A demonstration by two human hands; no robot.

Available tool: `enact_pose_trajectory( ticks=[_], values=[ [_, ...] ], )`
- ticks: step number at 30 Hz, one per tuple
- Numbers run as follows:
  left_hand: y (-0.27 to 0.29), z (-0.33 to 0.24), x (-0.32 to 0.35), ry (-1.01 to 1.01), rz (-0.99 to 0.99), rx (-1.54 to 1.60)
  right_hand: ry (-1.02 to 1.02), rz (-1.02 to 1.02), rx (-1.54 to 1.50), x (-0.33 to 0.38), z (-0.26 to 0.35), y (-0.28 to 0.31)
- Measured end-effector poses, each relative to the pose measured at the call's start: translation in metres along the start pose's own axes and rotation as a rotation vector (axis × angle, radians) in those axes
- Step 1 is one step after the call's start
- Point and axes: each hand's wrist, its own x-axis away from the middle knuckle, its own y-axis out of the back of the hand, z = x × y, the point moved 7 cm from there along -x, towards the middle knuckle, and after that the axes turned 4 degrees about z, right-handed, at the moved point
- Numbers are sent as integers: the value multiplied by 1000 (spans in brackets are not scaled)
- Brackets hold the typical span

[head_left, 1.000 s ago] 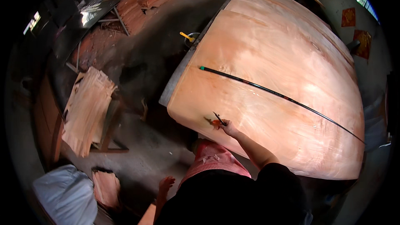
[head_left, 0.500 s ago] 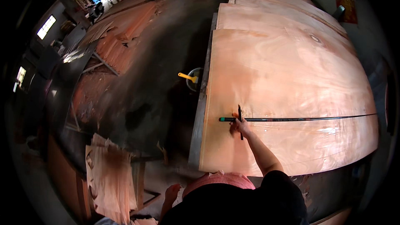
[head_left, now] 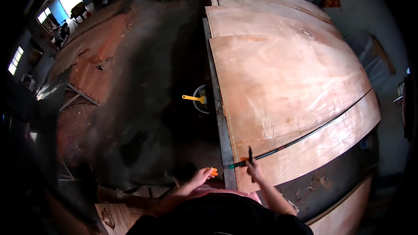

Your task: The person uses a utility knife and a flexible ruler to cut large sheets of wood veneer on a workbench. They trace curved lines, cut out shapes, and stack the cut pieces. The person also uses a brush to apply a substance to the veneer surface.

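My right hand (head_left: 254,170) is closed around a long, thin dark rod (head_left: 287,149) near its green end. A short, narrow black tool (head_left: 250,154) stands crosswise to the rod in the same grip; its kind is unclear. The rod slants across a broad pale wood veneer sheet (head_left: 296,82) toward the far right edge. My left hand (head_left: 203,176) hovers left of the sheet's near corner, fingers stretched forward and slightly apart. Orange shows on its fingertips, seemingly finger covers, and a little orange also shows beside the right hand.
Under the sheet runs a grey table edge (head_left: 226,148). A bucket (head_left: 196,104) with a yellow-handled brush or scraper (head_left: 193,99) stands left of it. More sheets (head_left: 261,0) lie at the far end. Reddish veneer stacks (head_left: 93,61) line the left; scraps (head_left: 320,182) lie at right.
My view has shifted. The rod has turned from nearly level to a slant, its green end now nearer my body. My left hand has risen from beside my body to the sheet's near corner.
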Motion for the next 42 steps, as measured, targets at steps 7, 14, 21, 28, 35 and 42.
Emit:
enact_pose_trajectory(
  ticks=[7,14,21,28,35,42],
  values=[
    [30,2,14,313,500,235,50,369,25,49,35,-151],
    [79,-26,5,141,345,-716,120,217,101,47,11,-149],
    [111,-82,-3,-126,17,-921,191,184,74,34,28,-155],
    [164,-137,-30,-298,-168,-941,97,-1,-103,-6,2,-133],
    [234,-198,-147,-380,-111,-1007,11,-488,-139,-39,-6,-118],
    [299,-230,-232,-88,179,-852,407,-528,680,-193,173,-115]
  ],
)
